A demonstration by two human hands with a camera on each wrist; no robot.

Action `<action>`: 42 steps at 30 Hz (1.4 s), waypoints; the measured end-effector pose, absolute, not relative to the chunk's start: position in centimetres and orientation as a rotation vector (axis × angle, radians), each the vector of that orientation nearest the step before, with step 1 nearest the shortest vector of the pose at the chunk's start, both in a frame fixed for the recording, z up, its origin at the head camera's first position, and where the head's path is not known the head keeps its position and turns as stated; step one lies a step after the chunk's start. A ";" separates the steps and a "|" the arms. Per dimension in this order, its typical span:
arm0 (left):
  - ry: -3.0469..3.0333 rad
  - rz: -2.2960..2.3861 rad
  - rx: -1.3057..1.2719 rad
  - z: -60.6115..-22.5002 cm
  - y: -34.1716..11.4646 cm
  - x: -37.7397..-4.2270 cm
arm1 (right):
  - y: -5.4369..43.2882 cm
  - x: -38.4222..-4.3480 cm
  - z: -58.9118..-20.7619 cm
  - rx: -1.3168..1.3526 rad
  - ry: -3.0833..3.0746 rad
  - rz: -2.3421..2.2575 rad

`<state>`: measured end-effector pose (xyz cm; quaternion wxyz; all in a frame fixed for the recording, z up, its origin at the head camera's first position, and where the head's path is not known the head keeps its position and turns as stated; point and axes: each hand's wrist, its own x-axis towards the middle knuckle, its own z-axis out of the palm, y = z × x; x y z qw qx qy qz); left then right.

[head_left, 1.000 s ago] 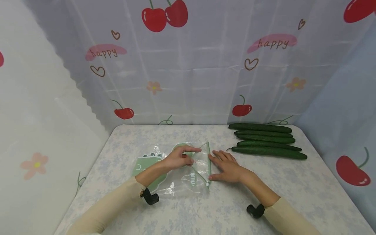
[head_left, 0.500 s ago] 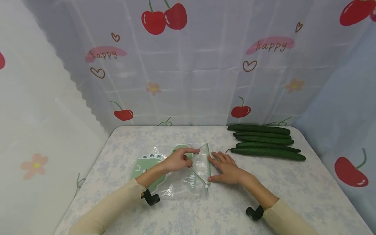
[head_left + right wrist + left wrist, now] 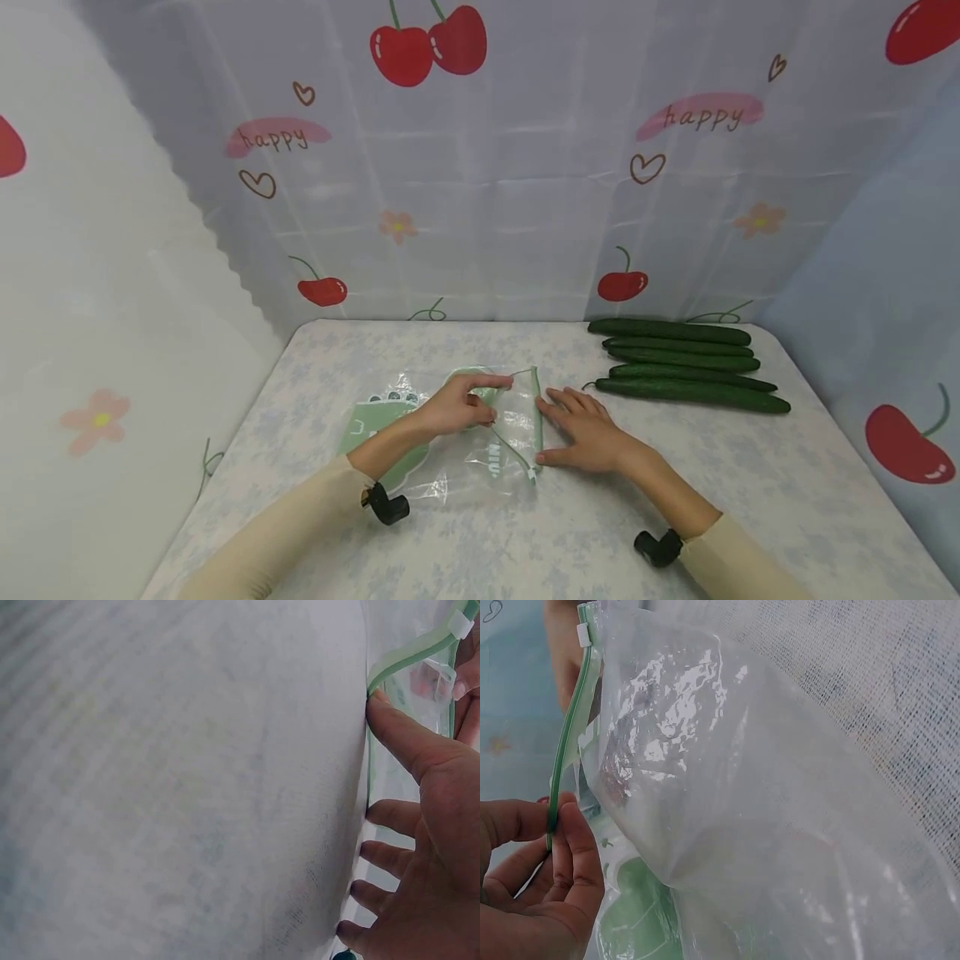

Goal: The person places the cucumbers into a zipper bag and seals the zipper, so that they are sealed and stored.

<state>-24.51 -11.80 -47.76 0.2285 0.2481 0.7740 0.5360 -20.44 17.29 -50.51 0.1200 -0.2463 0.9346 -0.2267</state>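
Observation:
A clear zip bag [image 3: 465, 479] with green prints lies on the table, its mouth pulled apart toward the right. My left hand [image 3: 457, 406] pinches one green-edged lip of it between thumb and fingers, lifting that strip off the other. In the left wrist view the green zip strip [image 3: 568, 735] runs up from the fingertips to a white slider [image 3: 583, 634]. My right hand [image 3: 588, 429] has its fingers spread on the table, and the thumb and a fingertip touch the other lip [image 3: 536, 417]. The right wrist view shows that thumb [image 3: 405, 735] against the green edge.
Several long dark green cucumbers [image 3: 693, 393] lie side by side at the back right of the table. A patterned cloth covers the table [image 3: 600, 533]. Behind it hangs a pale curtain [image 3: 510, 242] with cherries printed on it.
Both hands keep nearly the same position on the bag. The head view shifts slightly, while the lips stay spread apart and the cucumbers stay put.

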 end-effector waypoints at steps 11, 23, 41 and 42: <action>2.160 1.425 0.646 -48.3 -11.0 -24.1 | 17.5 -19.6 -50.8 -0.746 2.781 -0.681; 2.169 1.408 0.643 -48.5 -10.8 -23.8 | 19.2 -19.5 -49.7 -0.787 2.846 -0.800; 2.163 1.414 0.650 -48.2 -10.9 -23.5 | 27.8 -18.6 -48.5 -0.535 2.943 -0.924; 2.162 1.414 0.649 -48.2 -10.9 -23.5 | 28.3 -18.5 -48.3 -0.503 2.941 -0.930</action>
